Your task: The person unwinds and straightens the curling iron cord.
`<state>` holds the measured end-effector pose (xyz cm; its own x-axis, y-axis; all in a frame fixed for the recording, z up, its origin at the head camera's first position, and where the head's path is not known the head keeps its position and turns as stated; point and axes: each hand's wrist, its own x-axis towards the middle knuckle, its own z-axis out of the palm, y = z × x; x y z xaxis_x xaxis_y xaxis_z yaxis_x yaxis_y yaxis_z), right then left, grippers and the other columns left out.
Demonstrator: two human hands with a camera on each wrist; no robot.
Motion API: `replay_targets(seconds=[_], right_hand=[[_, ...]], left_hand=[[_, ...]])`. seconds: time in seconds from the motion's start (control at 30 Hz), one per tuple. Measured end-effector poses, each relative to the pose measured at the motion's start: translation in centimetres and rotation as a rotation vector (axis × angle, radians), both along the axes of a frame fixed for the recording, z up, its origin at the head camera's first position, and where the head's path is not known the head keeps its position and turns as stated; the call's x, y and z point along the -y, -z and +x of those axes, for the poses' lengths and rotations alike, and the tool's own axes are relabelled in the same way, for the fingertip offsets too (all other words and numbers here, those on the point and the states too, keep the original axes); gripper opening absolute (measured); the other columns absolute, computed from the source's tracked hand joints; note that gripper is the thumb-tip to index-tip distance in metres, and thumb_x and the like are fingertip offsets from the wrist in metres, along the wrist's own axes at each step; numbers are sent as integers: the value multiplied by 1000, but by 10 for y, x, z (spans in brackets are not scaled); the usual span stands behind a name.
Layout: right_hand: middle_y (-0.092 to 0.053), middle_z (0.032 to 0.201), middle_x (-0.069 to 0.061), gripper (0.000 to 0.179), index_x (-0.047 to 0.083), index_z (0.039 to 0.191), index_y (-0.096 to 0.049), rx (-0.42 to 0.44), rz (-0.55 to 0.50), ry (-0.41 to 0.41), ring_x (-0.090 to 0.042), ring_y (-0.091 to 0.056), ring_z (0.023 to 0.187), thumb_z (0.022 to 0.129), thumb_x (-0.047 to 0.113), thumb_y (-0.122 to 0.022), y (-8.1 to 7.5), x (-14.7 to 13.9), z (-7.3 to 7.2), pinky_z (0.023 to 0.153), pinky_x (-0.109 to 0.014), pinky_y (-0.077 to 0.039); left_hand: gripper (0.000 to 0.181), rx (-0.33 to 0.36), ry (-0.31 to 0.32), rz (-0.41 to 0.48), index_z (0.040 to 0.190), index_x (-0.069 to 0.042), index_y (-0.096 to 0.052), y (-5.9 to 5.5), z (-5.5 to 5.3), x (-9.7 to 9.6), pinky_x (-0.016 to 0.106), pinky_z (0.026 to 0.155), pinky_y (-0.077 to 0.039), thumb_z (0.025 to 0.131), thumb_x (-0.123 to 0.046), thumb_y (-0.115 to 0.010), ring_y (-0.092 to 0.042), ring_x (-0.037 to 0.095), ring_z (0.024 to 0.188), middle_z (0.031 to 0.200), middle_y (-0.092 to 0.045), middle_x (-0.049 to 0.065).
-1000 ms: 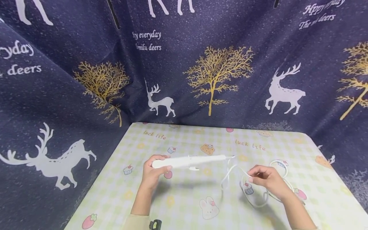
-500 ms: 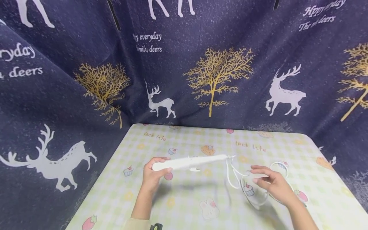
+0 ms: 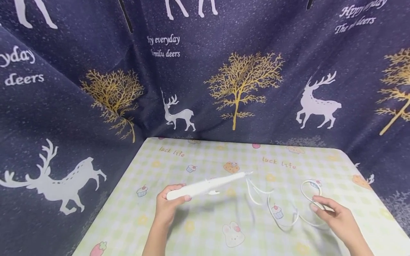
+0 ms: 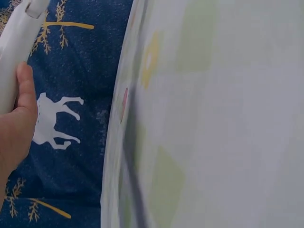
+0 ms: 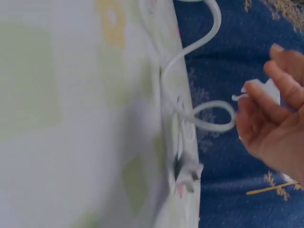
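My left hand [image 3: 168, 204] grips the thick rounded end of a white curling iron [image 3: 205, 186], held over the table and angled with its cord end higher. A small lever juts from the iron's lower side. In the left wrist view my left thumb lies along the white body [image 4: 14, 61]. The white power cord [image 3: 289, 225] hangs from the iron's far end and winds to the right in loose bends. My right hand [image 3: 336, 215] pinches a loop of it between thumb and fingers. The right wrist view shows that loop reaching the fingertips, with the plug [image 5: 187, 173] near it.
A pastel checked tablecloth [image 3: 205, 231] with printed cupcakes and a rabbit covers the table. Behind and to the left hangs a dark blue curtain [image 3: 198, 71] printed with deer and gold trees, right at the table's far edge.
My right hand has let go of one part of the cord and moved right to the loop. My left hand has tilted the iron, its cord end shifting slightly left.
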<state>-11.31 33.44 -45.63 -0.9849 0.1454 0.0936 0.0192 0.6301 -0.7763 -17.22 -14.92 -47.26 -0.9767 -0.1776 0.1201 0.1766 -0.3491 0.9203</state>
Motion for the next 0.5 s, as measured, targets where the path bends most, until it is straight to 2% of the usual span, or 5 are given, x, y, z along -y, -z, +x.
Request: replay_targets(seconds=[0.13,0.23,0.27,0.37,0.5], right_hand=[[-47,126,-31,48,-3,120,-56,41,89,97,-34,-63,91,87,31,-65,3,-10,2,62,-30,-50],[-43,125,-37,48,-5,119,-55,33,119,123,-54,-51,99,88,30,-64,10,-16,3,70,-43,-49],[-44,124,-37,48,-5,119,-55,34,131,130,-54,-51,100,88,31,-64,13,-18,4,70,-43,-49],[-46,123,-35,53,-6,121,-54,62,110,141,-33,-63,89,88,34,-64,20,-25,7,68,-35,-51],[-50,121,-34,61,-6,125,-51,150,66,143,-15,-63,81,87,40,-63,27,-35,8,60,-23,-49]], left_hand=[[39,-12,3,-31,89,18,-56,-2,1,4,46,71,-52,54,26,-70,-60,34,97,102,-64,20],[38,-6,-1,-59,89,18,-55,-3,1,11,43,74,-52,55,24,-71,-58,36,100,103,-63,21],[38,4,-6,-72,89,17,-56,-2,1,13,41,75,-52,55,23,-72,-58,35,101,103,-63,21],[41,48,-35,-113,93,14,-60,0,1,21,37,77,-52,55,18,-75,-58,33,101,103,-64,19],[43,118,-80,-149,95,12,-61,4,-1,31,32,77,-51,55,17,-76,-59,28,99,102,-66,14]])
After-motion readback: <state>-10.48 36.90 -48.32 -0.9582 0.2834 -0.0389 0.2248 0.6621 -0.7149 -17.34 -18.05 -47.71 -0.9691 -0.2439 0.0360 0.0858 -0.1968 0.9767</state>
